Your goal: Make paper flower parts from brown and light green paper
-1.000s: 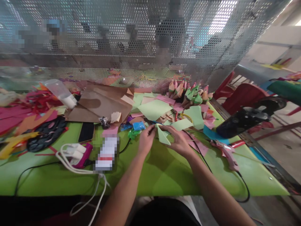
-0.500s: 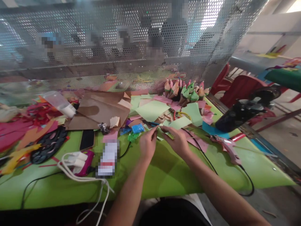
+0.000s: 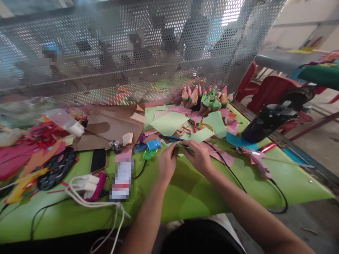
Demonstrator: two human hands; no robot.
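Note:
My left hand and my right hand meet over the middle of the green table. Their fingertips are pinched together on a small piece of light green paper, mostly hidden by the fingers. Just beyond them lie loose sheets of pale green paper and pink paper. Small blue and green plastic packets sit left of my left hand. A pink glue gun rests on its side to the right of my right hand.
Rolled paper cones stand at the back near a perforated metal screen. A dark bottle is at the right edge. Left are brown paper, a phone, a magenta power strip with white cables, and a yellow glue gun.
My hands stay together on the light green paper, with the right fingers slightly more curled. The whole view has tilted a little; nothing else on the table has visibly moved.

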